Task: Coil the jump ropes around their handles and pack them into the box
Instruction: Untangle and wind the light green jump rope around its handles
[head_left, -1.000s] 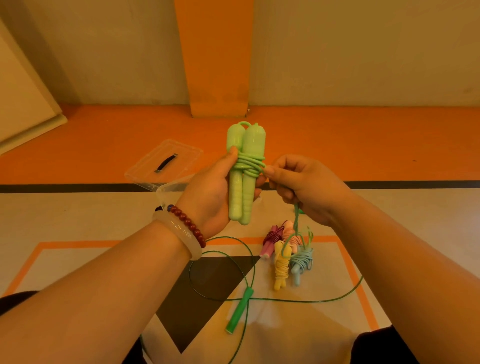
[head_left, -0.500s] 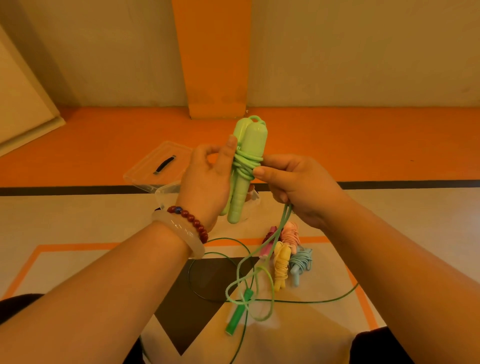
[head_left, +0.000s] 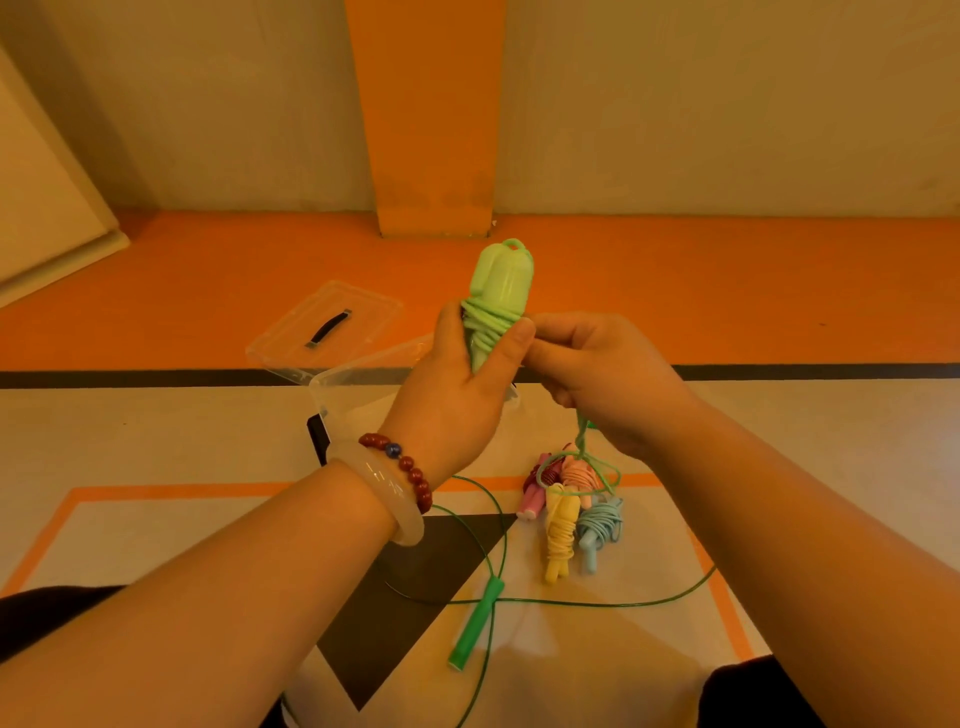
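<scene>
Left hand (head_left: 452, 395) grip clenched round the pale green handles (head_left: 505, 278), centre frame, long axis upright. Right hand (head_left: 608, 379) touches them on the right, pinching the loose rope (head_left: 583, 436), which hangs below it. Next wrap probably goes round the handles. Clear box (head_left: 358, 370) is behind the left hand.

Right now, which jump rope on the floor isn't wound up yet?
The dark green rope: its cord lies loose across the floor. The pink rope, yellow rope and blue rope beside it are wound round their handles.
</scene>
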